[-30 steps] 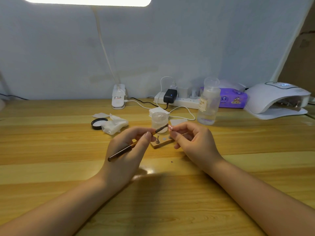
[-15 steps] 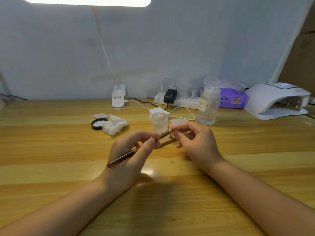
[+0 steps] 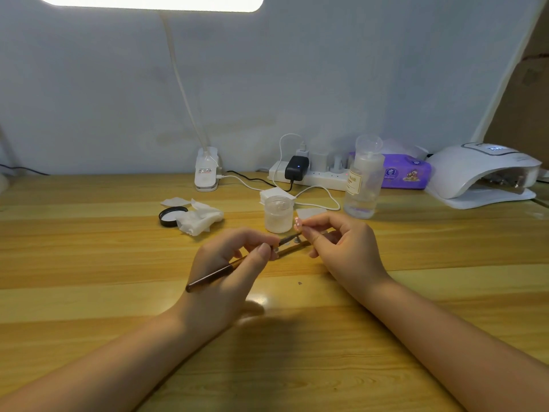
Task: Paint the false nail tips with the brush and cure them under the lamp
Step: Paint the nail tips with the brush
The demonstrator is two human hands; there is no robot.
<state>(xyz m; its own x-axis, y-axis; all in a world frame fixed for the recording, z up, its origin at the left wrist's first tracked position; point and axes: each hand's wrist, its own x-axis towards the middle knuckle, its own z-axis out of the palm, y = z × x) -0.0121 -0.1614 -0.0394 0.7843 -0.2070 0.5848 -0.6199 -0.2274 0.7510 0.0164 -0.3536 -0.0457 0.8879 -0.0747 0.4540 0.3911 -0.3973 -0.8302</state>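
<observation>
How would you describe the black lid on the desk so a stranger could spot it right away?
Start at the white clip lamp base by the wall on the wooden desk. Come toward the person and slightly left to the crumpled white wipe. The black lid lies flat against its left side, the only round, dark-rimmed thing there.

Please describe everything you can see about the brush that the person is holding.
The brush is a thin, dark brown stick with a glossy handle and a darker ferrule near its tip. The left hand grips it with thumb and fingers near the front, like a pen. It lies tilted, its back end low over the left wrist, its tip raised toward the right hand, close to the false nail tip pinched there. The bristles are too small to make out.
</observation>
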